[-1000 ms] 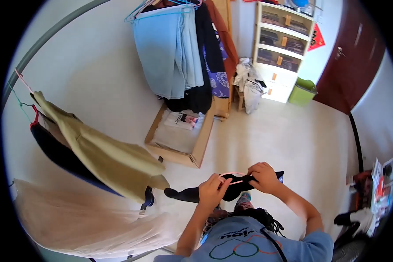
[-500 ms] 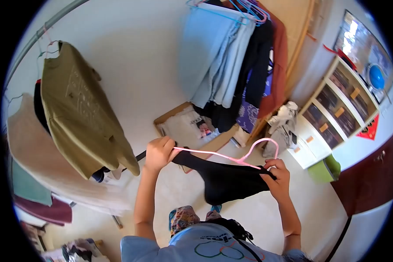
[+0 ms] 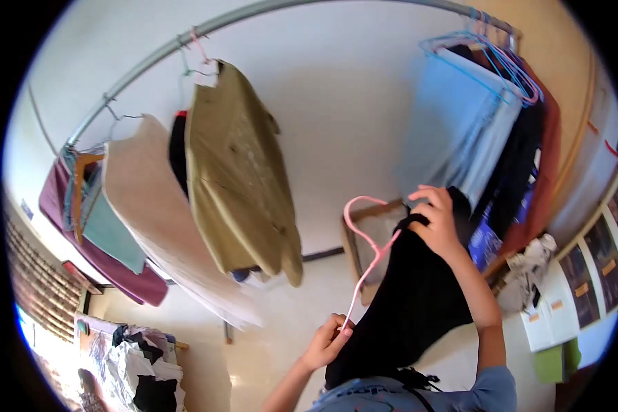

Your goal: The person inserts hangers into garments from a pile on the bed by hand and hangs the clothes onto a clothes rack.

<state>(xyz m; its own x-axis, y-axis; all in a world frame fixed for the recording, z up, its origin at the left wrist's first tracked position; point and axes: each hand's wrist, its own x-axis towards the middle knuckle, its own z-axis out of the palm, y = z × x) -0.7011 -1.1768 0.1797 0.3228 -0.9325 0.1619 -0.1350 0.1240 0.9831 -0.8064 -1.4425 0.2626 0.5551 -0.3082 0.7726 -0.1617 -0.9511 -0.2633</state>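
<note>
My left hand (image 3: 326, 343) is closed on the lower end of a pink clothes hanger (image 3: 376, 255), which is tilted with its hook to the upper left. My right hand (image 3: 434, 220) grips a black garment (image 3: 415, 295) near the hanger's upper end, with fingers bent over the cloth. From there the dark cloth hangs down between my arms in front of my body. Its exact cut cannot be made out, and it covers part of the hanger's far arm.
A curved metal rail (image 3: 165, 49) runs overhead. On it hang an olive shirt (image 3: 237, 178), a cream garment (image 3: 151, 178) and light blue jeans (image 3: 491, 144). A cardboard box (image 3: 351, 250) stands below, a heap of clothes (image 3: 134, 367) lies lower left, a green bin (image 3: 553, 364) lower right.
My view has swung left, bringing more of the rail into sight. The hanger has gone from nearly level to steeply tilted; my right hand is now higher than my left, and the cloth hangs lower.
</note>
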